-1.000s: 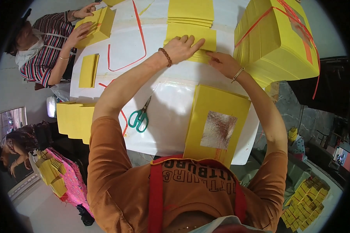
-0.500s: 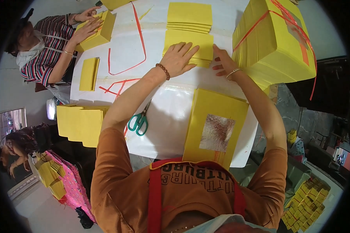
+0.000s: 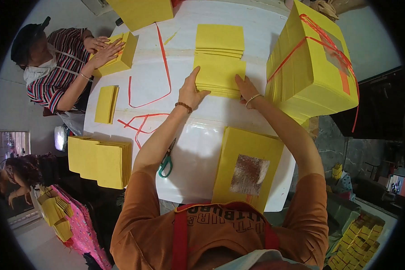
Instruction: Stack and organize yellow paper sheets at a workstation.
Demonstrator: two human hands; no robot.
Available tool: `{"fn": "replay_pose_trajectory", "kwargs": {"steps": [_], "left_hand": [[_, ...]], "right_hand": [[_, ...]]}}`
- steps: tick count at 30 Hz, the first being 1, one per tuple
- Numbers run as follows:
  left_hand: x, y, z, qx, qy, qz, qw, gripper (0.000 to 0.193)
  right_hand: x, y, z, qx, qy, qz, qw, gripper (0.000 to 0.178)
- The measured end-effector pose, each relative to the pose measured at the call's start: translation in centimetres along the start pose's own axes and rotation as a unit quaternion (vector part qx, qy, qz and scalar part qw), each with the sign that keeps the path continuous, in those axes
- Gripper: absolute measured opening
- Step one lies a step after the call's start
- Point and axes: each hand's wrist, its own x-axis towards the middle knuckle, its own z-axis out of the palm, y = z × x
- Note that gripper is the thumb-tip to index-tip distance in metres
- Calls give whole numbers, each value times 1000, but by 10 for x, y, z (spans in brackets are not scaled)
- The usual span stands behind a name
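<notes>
At the frame's upper centre, the nearer yellow stack (image 3: 220, 69) lies on the bench (image 3: 198, 141); the left hand (image 3: 191, 93) and right hand (image 3: 248, 88) grasp its opposite sides, a grip that probably keeps its layers even. Scissors (image 3: 166, 165) lie lower, left of centre, seemingly out of the way.

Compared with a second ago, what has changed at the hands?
The left hand has moved from the top of the near yellow stack to its left edge; the right hand, just off the stack half a second ago, now touches its right edge. The far stack, scissors and tied bundle stay on the table.
</notes>
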Motion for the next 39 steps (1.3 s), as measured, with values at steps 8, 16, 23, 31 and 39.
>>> {"fn": "replay_pose_trajectory", "kwargs": {"steps": [8,16,23,31,39], "left_hand": [[33,3,12,3,1,-14,1000,83],[48,-11,16,-76,-46,-22,996,84],[135,-15,-15,-278,-5,-179,944,98],[224,-48,42,-431,-110,-120,888,87],[227,-34,71,-322,-42,-169,930,71]], "right_hand": [[41,1,-1,114,64,59,990,69],[44,-4,-6,367,-31,70,927,69],[16,-15,9,304,46,1,952,70],[24,-20,7,302,83,55,948,64],[39,-2,-5,339,126,34,931,57]]}}
